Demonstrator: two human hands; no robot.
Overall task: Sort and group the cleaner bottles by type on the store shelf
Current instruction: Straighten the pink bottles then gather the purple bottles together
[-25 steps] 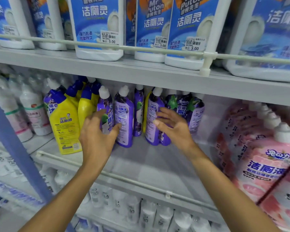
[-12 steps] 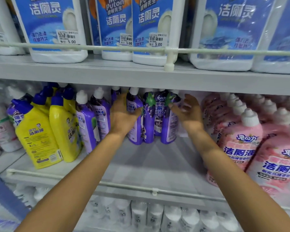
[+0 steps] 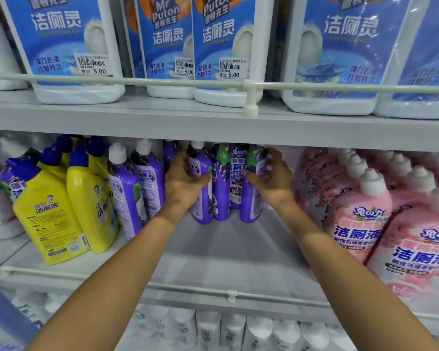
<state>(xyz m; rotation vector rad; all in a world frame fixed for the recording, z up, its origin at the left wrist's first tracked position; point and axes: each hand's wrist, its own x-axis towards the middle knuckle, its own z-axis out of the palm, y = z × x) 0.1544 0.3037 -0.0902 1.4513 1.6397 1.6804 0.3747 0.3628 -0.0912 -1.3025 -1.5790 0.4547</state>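
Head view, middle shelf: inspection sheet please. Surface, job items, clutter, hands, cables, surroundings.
Surface: grey middle shelf, bare at the front centre, white rail along its edge.
Job's things: purple grape-label cleaner bottles upright at the back centre; more purple bottles to their left; yellow blue-capped bottles further left; pink white-capped bottles on the right.
Clutter: nothing seen.
Hands: left hand and right hand each wrap a purple bottle at either side of the centre cluster.
Cables: nothing seen.
Surroundings: large white blue-label jugs on the shelf above, priced 5.00; white bottles on the shelf below.
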